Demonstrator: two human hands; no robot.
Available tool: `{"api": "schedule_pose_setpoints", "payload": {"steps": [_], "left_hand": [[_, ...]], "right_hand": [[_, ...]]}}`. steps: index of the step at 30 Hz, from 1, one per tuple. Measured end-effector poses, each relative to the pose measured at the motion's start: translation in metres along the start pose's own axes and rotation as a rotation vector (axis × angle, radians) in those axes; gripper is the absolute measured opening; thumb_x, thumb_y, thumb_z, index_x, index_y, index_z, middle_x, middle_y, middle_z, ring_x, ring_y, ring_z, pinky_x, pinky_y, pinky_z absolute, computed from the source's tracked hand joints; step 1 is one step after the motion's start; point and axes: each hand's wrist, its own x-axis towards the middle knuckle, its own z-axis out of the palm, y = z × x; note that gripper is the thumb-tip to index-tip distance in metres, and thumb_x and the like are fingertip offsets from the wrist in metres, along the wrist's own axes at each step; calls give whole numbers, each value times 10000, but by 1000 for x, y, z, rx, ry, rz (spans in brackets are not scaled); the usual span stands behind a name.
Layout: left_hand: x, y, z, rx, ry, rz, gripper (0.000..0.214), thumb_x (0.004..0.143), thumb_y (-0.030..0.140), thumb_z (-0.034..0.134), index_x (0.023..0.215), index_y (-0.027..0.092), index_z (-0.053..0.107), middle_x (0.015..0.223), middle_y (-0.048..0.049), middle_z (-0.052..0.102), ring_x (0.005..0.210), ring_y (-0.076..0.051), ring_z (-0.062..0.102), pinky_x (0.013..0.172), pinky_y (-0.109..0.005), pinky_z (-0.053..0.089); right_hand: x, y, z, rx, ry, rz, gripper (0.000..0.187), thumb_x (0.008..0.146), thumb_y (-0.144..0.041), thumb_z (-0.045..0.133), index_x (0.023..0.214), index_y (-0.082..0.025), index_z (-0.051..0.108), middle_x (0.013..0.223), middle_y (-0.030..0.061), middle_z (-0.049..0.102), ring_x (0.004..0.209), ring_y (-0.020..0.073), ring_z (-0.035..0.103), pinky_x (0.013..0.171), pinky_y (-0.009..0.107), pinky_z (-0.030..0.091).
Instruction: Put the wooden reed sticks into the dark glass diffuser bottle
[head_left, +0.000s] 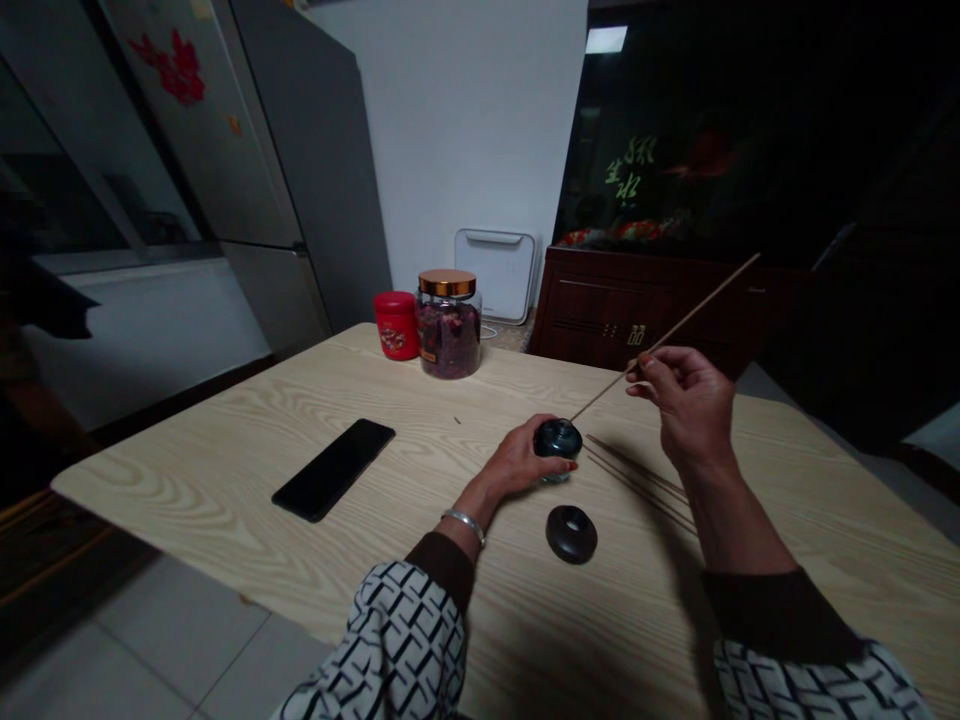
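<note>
My left hand (525, 455) is wrapped around a small dark glass bottle (559, 437) standing on the table. Between the fingertips of my right hand (686, 395) is a long thin stick (705, 303), slanting down to the left. Its lower end meets the top of the bottle; whether it is inside the opening I cannot tell. More thin sticks (637, 485) lie on the tabletop beneath my right hand. A round dark brown cap (571, 534) with a hole in its middle rests in front of the bottle.
A black phone (334, 470) lies on the wooden table (247, 440) at the left. Toward the back stand a red canister (397, 327) and a jar (450, 330) with a copper-coloured lid. Behind them are a white panel (495, 275), a refrigerator (315, 150) and a fish tank (675, 150).
</note>
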Motion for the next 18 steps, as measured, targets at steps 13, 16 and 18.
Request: {"api": "schedule_pose_setpoints", "payload": {"steps": [13, 16, 18], "left_hand": [[1, -2, -1, 53, -1, 2, 723, 638, 362, 865, 1274, 176, 577, 1138, -104, 669, 1056, -252, 620, 984, -414, 483], [0, -2, -1, 31, 0, -1, 721, 631, 347, 869, 1270, 178, 582, 1129, -101, 673, 1052, -250, 622, 983, -409, 485], [0, -1, -1, 12, 5, -2, 710, 630, 329, 870, 1262, 177, 586, 1133, -102, 673, 1052, -247, 623, 988, -407, 484]], "right_hand": [[4, 29, -28, -507, -601, 193, 258, 820, -443, 631, 822, -187, 668, 753, 44, 681, 671, 171, 639, 597, 285, 513], [14, 45, -67, -967, -742, 169, 117, 765, -305, 656, 727, -208, 709, 736, 47, 705, 668, 172, 622, 602, 274, 451], [13, 60, -85, -1165, -745, 196, 44, 676, -251, 710, 645, -220, 712, 704, 39, 708, 631, 169, 615, 580, 270, 421]]}}
